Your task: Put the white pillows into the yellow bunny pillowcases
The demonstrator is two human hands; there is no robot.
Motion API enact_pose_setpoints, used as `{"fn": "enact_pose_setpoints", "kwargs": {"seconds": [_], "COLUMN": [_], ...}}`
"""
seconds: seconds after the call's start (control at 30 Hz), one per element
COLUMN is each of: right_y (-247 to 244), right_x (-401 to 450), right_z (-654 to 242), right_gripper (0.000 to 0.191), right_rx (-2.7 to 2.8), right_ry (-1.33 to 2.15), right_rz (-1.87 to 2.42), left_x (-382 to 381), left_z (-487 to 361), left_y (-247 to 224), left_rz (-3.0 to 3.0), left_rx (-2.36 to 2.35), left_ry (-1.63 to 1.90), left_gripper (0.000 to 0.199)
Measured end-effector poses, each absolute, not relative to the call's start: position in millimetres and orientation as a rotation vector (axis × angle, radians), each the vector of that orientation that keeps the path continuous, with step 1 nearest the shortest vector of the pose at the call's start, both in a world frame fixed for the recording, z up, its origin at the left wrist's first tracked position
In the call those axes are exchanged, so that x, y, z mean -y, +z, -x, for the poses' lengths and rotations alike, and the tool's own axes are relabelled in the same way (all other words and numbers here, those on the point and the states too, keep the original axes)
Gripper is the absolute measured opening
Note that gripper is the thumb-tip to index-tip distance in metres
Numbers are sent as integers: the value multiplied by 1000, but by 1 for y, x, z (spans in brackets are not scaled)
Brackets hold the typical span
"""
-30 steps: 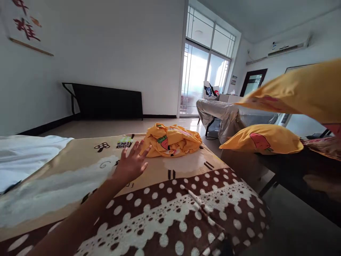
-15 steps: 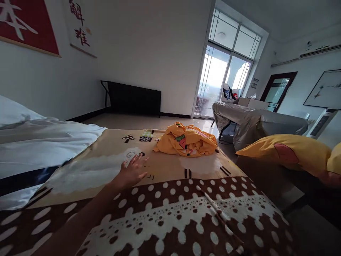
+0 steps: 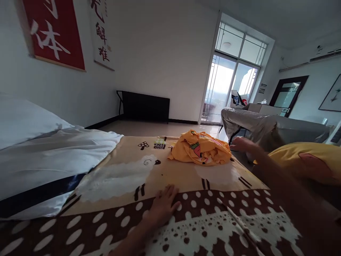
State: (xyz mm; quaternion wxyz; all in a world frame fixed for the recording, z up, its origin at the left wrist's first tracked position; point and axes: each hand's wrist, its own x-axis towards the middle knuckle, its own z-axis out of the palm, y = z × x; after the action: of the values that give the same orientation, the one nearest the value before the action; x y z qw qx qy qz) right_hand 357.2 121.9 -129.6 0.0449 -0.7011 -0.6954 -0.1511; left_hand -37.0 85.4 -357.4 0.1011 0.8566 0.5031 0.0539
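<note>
Roughly mid-view, a crumpled orange cloth bundle with a carrot print [image 3: 199, 151] lies near the far edge of a cream and brown polka-dotted plush blanket [image 3: 176, 176]; the left hand [image 3: 164, 204] rests on the blanket nearer the camera, well apart from the bundle, its fingers slightly spread and nothing in its grasp; the right hand [image 3: 245, 144] is raised just beyond the bundle's right side, and blur keeps me from telling how its fingers stand or whether they touch the cloth; white bedding with a dark blue band [image 3: 74, 147] covers the left side; on the right, a yellow cushion with a red print [image 3: 309, 160] sits partly behind the right forearm; beyond it stands grey furniture under crinkled plastic [image 3: 295, 128], and on that a white bag printed in blue and red [image 3: 238, 99] beside a pale box [image 3: 266, 108], the contents of both out of sight; a black flat panel [image 3: 145, 106] leans near the far wall; the red hanging scroll [image 3: 57, 39] is cut off at the top, the framed picture [image 3: 333, 96] at the right edge; the lower right corner is dark and hard to make out.
</note>
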Motion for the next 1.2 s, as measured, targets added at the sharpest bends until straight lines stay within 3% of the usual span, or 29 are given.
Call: {"fn": "enact_pose_setpoints", "kwargs": {"seconds": [0.23, 0.67, 0.77, 1.03, 1.2], "right_y": [-215, -262, -247, -132, -95], "right_x": [-223, -303, -299, -253, -169], "right_z": [-216, -140, -139, -137, -125], "right_gripper": [57, 31, 24, 39, 36], "right_rx": [2221, 1688, 1567, 1373, 1463], "right_ry": [-242, 122, 185, 370, 440], "right_rz": [1937, 1855, 1705, 1086, 727], "left_x": [-79, -104, -102, -96, -105], "left_z": [40, 45, 46, 50, 49], "left_y": [-349, -383, -380, -375, -337], "left_rz": [-2447, -2349, -2332, -2355, -1865], "left_rx": [-1465, -1276, -1275, -1237, -1111], "left_ry": [147, 236, 257, 386, 851], "left_gripper": [64, 73, 73, 65, 66]}}
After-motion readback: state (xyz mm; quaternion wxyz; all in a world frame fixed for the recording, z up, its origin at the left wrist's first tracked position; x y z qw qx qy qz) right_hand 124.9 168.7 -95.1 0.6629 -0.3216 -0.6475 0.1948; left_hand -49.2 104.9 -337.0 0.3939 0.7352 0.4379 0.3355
